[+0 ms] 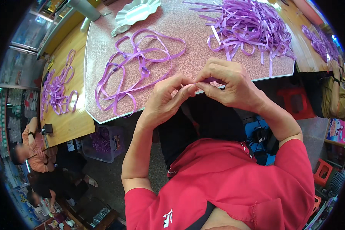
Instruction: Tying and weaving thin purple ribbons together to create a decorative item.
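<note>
Speckled pink tabletop (pixel 188 27), wood tables (pixel 71 122) alongside, red stools (pixel 322 170), grey floor (pixel 111 180).

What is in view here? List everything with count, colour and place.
ribbon piece: one, purple, pinched between both hands
looped ribbons: one chain, purple, table left
loose ribbons: one heap, purple, table right
table: one, pink speckled, ahead
plate: one, pale, far edge
side ribbons: one bunch, purple, wooden top at left
bin: one, clear, under table
stools: two, red, right
left hand: grip shut on ribbon piece
right hand: grip shut on ribbon piece
</note>
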Demonstrator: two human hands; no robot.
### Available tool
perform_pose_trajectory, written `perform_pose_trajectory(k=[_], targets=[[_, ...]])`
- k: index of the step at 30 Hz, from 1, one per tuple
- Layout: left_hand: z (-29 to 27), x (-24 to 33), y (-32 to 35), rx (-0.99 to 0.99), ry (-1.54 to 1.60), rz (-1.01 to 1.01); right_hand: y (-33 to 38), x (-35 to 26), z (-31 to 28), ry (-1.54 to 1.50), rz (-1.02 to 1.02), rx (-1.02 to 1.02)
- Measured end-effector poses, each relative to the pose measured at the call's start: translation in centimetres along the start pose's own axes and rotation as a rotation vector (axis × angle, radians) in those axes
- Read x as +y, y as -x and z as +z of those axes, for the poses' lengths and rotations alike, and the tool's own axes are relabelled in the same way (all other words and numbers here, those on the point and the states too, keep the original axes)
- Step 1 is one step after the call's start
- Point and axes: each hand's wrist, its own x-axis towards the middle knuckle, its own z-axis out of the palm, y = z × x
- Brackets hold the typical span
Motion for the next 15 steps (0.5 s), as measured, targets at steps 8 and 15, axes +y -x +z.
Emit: perform_pose_trajectory(k=[8,15], targets=[[-2.0,-1.0,0.4,-0.024,-0.106,0.185,0.2,-0.4,0.0,-0.024,0.014,-0.02],[-2.5,-1.0,1.2,0.223,0.244,0.135,0.4,0.3,-0.4,-0.154,0.192,0.056]])
